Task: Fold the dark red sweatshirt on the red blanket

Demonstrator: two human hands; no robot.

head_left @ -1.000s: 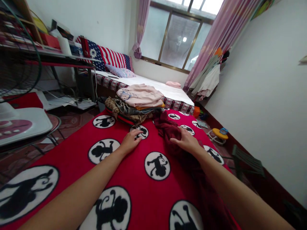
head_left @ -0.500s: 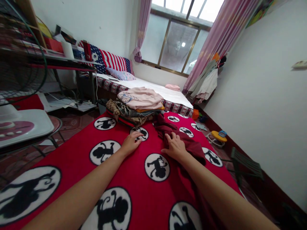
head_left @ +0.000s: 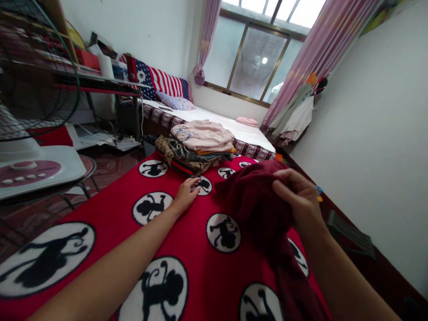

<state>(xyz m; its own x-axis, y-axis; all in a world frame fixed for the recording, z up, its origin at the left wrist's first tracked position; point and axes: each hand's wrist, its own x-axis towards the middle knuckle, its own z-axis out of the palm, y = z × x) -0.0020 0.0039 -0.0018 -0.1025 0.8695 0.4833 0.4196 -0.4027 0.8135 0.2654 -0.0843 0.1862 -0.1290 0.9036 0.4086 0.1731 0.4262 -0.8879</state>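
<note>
A dark maroon garment (head_left: 257,205) hangs from my right hand (head_left: 297,191), whose fingers pinch its upper edge. Its lower folds trail over the red blanket (head_left: 207,272), which is printed with black monkeys in white circles. What kind of garment it is cannot be made out. My left hand (head_left: 187,192) rests on the blanket with fingers apart and holds nothing. Just beyond that hand sits a stack of folded clothes, with a pale pink sweatshirt (head_left: 203,135) on top and a brown patterned garment (head_left: 167,154) low in the pile.
Left of the blanket, a fan (head_left: 33,89) stands on a round stool. A cluttered desk (head_left: 100,84) is behind it. Farther back lies a bed with a white sheet (head_left: 214,119) under the window. A dark folding stool (head_left: 351,234) stands at right by the wall.
My right hand has closed on the maroon garment and raised part of it off the blanket, moving up and to the right. My left hand stays in about the same place.
</note>
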